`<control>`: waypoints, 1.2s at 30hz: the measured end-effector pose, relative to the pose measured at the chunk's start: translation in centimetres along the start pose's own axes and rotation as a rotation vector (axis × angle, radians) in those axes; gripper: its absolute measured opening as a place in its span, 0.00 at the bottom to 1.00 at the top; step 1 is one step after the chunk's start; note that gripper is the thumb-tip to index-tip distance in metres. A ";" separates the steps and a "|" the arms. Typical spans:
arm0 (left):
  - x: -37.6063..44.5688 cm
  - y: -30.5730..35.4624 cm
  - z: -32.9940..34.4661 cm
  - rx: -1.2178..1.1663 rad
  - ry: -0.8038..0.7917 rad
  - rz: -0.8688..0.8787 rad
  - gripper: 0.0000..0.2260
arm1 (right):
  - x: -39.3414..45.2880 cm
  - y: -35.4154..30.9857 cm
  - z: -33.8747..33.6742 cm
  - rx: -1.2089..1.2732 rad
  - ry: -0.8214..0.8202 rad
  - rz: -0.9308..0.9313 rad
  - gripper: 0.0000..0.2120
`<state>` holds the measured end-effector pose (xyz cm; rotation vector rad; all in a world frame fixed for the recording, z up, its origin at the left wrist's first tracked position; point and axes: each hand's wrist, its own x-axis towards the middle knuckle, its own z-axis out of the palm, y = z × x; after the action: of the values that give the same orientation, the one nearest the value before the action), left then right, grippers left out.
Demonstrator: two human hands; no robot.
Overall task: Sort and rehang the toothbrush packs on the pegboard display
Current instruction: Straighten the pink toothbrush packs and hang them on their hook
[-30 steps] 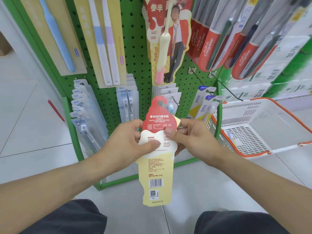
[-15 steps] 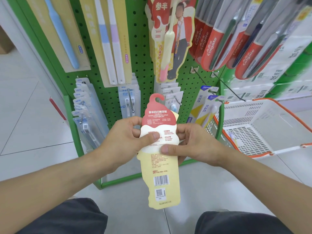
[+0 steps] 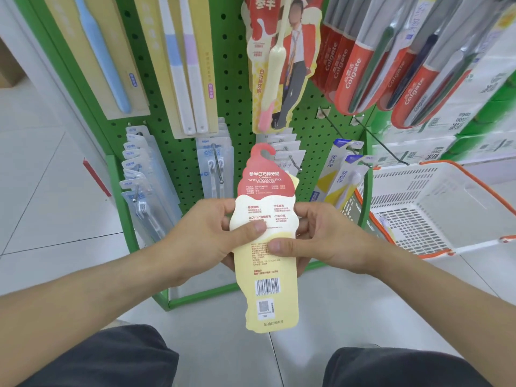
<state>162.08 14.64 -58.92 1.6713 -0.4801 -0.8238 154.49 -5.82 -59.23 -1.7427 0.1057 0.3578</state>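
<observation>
The green pegboard (image 3: 237, 79) fills the upper middle of the view, its top rows hung with long yellow-carded packs (image 3: 190, 65) at the left edge, a matching ice-cream-shaped pack (image 3: 282, 65) in the centre and red Colgate packs (image 3: 363, 65) toward the right edge. A white basket (image 3: 446, 208) with orange trim sits just beside the board's lower right corner. Lower on the board, clear blister packs (image 3: 145, 185) crowd the pegs near the left edge, and 2 bare wire pegs (image 3: 385, 146) jut out at the right. In front of the board's lower centre, the left hand (image 3: 206, 236) and right hand (image 3: 321, 241) both grip the ice-cream pack (image 3: 265, 247), thumbs pressed on its printed back and fingers curled behind; it stands upright, clear of every peg. A second card edge seems to peek out behind it, so the stack could slip apart. Its small red hook (image 3: 261, 150) could miss or tear if pushed onto a peg at an angle.
</observation>
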 end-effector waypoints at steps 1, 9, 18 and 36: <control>-0.1 0.0 0.0 -0.012 0.010 0.001 0.11 | 0.0 0.0 0.0 -0.008 -0.035 0.015 0.21; 0.1 -0.2 -0.7 -0.040 -0.035 -0.027 0.14 | 0.1 -0.2 -0.2 -0.063 -0.065 0.033 0.19; -0.2 -0.5 -0.9 -0.007 -0.053 -0.049 0.11 | -0.2 0.1 0.5 -0.122 -0.126 0.061 0.33; 0.0 -0.6 -0.6 0.322 0.193 0.043 0.18 | -0.6 -0.1 2.5 -0.392 -0.218 0.093 0.11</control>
<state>162.42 15.23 -59.46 2.0063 -0.5326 -0.5666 153.45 -3.43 -59.40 -2.0748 -0.0447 0.6688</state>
